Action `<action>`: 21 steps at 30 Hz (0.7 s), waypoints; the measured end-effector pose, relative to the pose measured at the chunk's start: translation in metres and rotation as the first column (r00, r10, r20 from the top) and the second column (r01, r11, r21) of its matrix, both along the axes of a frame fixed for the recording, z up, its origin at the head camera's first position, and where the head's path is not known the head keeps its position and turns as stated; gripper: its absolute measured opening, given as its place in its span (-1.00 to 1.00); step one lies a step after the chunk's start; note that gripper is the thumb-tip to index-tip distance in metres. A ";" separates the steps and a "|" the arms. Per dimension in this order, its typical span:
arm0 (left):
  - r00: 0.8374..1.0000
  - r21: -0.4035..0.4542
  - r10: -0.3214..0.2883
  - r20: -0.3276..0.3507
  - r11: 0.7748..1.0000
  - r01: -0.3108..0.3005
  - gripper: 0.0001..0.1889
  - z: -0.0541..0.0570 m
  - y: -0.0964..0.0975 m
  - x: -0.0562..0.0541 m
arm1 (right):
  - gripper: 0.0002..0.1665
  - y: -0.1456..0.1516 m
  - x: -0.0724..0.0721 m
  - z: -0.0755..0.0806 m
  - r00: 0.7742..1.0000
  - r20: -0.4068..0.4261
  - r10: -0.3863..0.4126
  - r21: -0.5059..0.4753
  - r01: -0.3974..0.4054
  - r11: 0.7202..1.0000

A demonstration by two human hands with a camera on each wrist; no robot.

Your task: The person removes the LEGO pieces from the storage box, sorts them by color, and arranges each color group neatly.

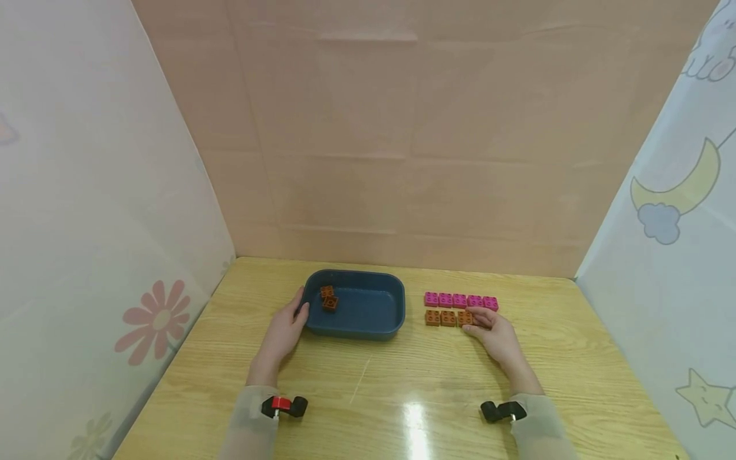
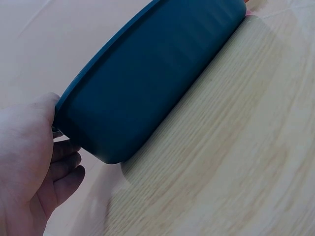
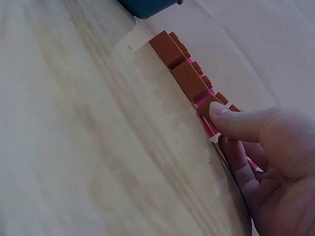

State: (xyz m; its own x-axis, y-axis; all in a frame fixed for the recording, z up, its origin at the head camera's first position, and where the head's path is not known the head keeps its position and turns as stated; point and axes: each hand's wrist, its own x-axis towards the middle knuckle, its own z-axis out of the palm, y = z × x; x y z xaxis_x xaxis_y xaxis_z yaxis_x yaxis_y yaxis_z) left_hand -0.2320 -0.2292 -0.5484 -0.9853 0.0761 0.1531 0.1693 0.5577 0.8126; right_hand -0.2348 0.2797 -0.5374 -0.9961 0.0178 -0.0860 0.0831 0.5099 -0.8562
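Observation:
A dark blue rectangular tray (image 1: 362, 322) stands on the table with two orange toy bricks (image 1: 330, 304) inside near its left end. My left hand (image 1: 283, 329) holds the tray's left end; in the left wrist view its thumb is at the rim and the fingers curl by the outer wall (image 2: 142, 88). Right of the tray, three orange bricks (image 1: 448, 318) line up in a row. With thumb and fingers, my right hand (image 1: 498, 335) pinches the rightmost orange brick (image 1: 464, 317), which sits in line with the other two. The fingers partly cover that brick.
Behind the orange row runs a row of several pink bricks (image 1: 459, 300), studs up. The wooden table (image 1: 368, 383) meets a beige backdrop (image 1: 402, 191) at the back, with printed white sheets at left and right. Each wrist wears a dark camera mount.

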 end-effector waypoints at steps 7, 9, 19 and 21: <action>1.000 0.002 0.001 0.000 1.000 -0.001 -0.36 0.001 0.000 0.000 | -0.37 -0.002 0.000 0.000 1.000 -0.005 -0.010 0.018 0.010 1.000; 1.000 0.003 0.006 0.003 1.000 -0.006 -0.36 0.001 0.001 0.000 | -0.36 -0.002 0.000 0.000 1.000 -0.007 -0.010 0.020 0.011 1.000; 1.000 0.001 0.004 0.002 1.000 -0.004 -0.35 0.002 0.000 0.001 | -0.34 -0.002 -0.002 -0.002 1.000 -0.028 0.010 0.050 -0.008 0.999; 1.000 0.008 0.002 0.002 1.000 -0.002 -0.36 0.002 0.000 0.001 | -0.34 -0.002 -0.002 -0.003 1.000 -0.026 0.008 0.051 -0.006 0.999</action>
